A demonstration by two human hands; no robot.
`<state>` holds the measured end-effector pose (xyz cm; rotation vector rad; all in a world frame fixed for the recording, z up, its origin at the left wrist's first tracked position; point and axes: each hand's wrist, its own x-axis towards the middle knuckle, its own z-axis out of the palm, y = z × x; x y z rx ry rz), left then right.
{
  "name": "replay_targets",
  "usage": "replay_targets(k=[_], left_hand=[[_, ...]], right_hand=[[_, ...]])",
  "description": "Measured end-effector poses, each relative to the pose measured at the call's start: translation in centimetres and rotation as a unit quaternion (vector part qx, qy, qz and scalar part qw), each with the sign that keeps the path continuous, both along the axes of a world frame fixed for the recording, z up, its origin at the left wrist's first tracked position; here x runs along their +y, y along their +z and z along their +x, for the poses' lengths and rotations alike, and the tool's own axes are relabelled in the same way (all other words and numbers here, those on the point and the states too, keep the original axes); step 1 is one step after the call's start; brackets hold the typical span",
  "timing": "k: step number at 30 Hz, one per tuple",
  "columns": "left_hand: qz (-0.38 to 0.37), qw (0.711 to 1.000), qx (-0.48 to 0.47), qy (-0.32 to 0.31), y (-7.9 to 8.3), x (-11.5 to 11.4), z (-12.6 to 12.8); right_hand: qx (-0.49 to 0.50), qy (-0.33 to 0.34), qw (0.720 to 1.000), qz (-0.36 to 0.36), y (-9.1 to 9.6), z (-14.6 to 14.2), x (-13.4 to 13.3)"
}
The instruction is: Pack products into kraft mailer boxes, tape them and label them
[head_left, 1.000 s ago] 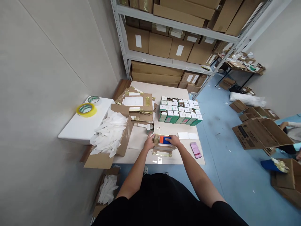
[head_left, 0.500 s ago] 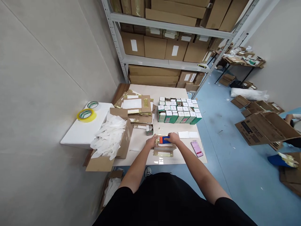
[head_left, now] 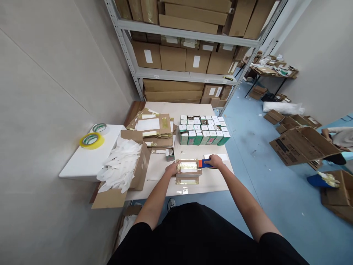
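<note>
White papery pieces (head_left: 117,160) overfill an open cardboard box (head_left: 141,171), and rows of green-and-white boxes (head_left: 211,137) have contents too small to identify. On the pale table (head_left: 162,184), the right hand (head_left: 215,161) grips a blue-and-orange tape dispenser (head_left: 204,163), partly covering it, at the right end of a taped carton (head_left: 189,173), contents hidden; the left hand (head_left: 172,169) touches the other end, its grip unclear. Loaded metal shelving (head_left: 179,74) stands behind, above blue floor (head_left: 250,147).

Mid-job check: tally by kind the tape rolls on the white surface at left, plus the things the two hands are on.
Tape rolls: 2 (one yellow roll, one pale roll)
Blue-and-orange tape dispenser, in the right hand: 1
Taped cardboard box, under the left hand at one end: 1
Total: 4
</note>
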<state>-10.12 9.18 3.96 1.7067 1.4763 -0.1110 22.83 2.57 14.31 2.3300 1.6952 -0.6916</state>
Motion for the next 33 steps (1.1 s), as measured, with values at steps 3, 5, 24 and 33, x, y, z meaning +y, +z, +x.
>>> replay_targets(k=[3, 5, 24, 33], left_hand=[[-0.002, 1.0, 0.007, -0.011, 0.0, 0.1, -0.1], [-0.002, 1.0, 0.012, -0.016, 0.0, 0.1, -0.1], [0.0, 0.993, 0.098, -0.069, 1.1, 0.3, 2.2], [-0.001, 0.987, 0.154, -0.046, 0.2, -1.7, 3.3]], right_hand=[[-0.006, -0.007, 1.0, 0.003, 0.2, 1.7, -0.9], [-0.009, -0.019, 1.0, 0.002, 0.2, 3.0, -1.6], [-0.073, -0.072, 0.995, -0.002, -3.6, 1.4, -4.1], [-0.054, -0.083, 0.995, -0.021, -5.6, -0.7, -2.5]])
